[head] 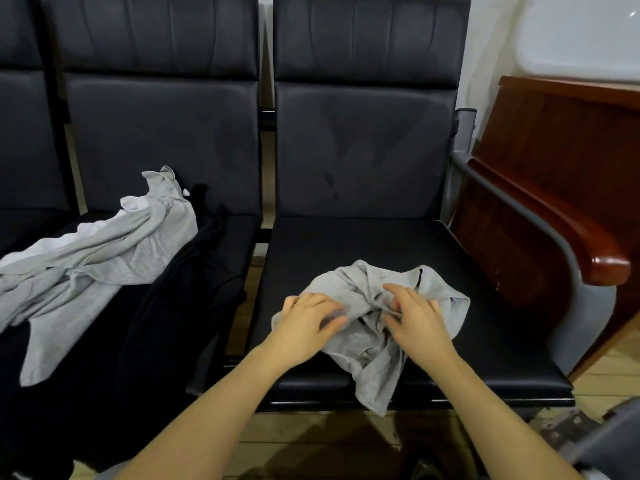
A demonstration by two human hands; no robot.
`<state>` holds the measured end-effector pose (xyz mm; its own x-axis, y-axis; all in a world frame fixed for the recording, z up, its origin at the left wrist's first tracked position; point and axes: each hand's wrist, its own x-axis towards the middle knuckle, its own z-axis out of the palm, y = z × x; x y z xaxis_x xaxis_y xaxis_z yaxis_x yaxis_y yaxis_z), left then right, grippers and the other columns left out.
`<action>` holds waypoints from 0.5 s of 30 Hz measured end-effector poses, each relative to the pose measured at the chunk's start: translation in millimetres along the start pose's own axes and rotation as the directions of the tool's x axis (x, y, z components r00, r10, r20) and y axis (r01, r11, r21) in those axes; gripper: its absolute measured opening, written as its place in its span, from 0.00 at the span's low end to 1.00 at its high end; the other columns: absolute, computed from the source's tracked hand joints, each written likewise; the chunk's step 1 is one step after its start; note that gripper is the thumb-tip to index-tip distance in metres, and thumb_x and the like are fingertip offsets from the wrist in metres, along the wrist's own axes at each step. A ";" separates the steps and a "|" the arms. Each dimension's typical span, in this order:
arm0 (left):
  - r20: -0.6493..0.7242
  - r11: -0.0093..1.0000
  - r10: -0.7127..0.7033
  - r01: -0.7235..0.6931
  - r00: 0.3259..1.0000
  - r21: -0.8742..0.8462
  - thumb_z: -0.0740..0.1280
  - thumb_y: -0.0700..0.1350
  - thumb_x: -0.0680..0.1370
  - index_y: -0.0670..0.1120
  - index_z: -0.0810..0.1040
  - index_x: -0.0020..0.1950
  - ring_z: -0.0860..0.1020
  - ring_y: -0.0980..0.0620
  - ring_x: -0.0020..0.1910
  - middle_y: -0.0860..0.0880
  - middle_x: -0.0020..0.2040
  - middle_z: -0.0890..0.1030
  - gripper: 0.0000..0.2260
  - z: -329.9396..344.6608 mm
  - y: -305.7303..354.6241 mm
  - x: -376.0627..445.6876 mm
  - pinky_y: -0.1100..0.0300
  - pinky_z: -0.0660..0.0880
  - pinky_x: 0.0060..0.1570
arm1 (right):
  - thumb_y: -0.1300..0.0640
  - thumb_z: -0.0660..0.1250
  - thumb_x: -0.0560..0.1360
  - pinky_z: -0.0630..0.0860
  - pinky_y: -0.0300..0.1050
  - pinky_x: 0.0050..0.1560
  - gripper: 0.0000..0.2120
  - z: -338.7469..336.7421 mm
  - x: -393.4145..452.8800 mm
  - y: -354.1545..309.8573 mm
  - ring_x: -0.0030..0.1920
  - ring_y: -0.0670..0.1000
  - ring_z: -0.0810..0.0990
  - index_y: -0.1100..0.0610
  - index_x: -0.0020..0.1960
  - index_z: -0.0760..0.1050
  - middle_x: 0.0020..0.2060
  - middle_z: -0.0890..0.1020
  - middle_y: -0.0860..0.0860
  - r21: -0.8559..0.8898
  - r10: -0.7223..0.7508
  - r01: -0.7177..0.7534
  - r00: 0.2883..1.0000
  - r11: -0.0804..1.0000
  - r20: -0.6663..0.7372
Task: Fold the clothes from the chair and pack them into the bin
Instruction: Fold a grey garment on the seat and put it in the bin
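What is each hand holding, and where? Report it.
Both the left hand and right hand rest on the crumpled grey garment, mid-bundle; whether fingers pinch fabric cannot be told.

A dark wooden armrest (585,237) is seen at right, with wooden furniture (561,140) behind it. Plank flooring (609,372) is visible below. A white wall (575,32) is seen top right.
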<state>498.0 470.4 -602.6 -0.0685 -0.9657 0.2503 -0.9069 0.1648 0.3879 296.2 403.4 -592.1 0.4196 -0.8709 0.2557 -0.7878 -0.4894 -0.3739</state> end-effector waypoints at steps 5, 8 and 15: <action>0.051 0.998 0.029 -0.032 0.998 0.048 0.57 0.59 0.80 0.56 0.71 0.67 0.66 0.59 0.65 0.59 0.65 0.71 0.18 15.5 3.9 3.4 0.65 0.51 0.60 | 0.66 0.66 0.75 0.73 0.31 0.41 0.14 -20.7 -1.7 3.5 0.35 0.42 0.74 0.52 0.57 0.76 0.37 0.76 0.50 0.557 0.137 -0.016 0.975 0.830 -0.176; 0.115 0.992 0.016 -0.030 0.993 0.121 0.55 0.61 0.80 0.56 0.66 0.71 0.63 0.58 0.70 0.57 0.71 0.67 0.21 21.7 1.9 5.1 0.62 0.50 0.64 | 0.65 0.65 0.76 0.74 0.30 0.41 0.09 -32.9 -4.8 10.1 0.38 0.41 0.77 0.53 0.52 0.77 0.41 0.78 0.49 0.660 0.249 0.001 0.926 0.751 -0.285; 0.031 0.970 -0.080 0.070 0.996 0.231 0.44 0.65 0.75 0.54 0.69 0.70 0.63 0.54 0.72 0.53 0.71 0.68 0.30 26.9 -8.7 16.7 0.56 0.51 0.65 | 0.62 0.64 0.77 0.75 0.40 0.48 0.07 -24.0 -4.6 40.6 0.46 0.46 0.79 0.52 0.47 0.78 0.47 0.80 0.50 0.671 0.455 -0.159 0.841 0.724 -0.293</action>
<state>493.6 447.4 -625.7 -0.0087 -0.9815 0.1914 -0.9809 0.0456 0.1890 251.5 388.6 -587.0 -0.1379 -0.9422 0.3055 -0.3346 -0.2460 -0.9097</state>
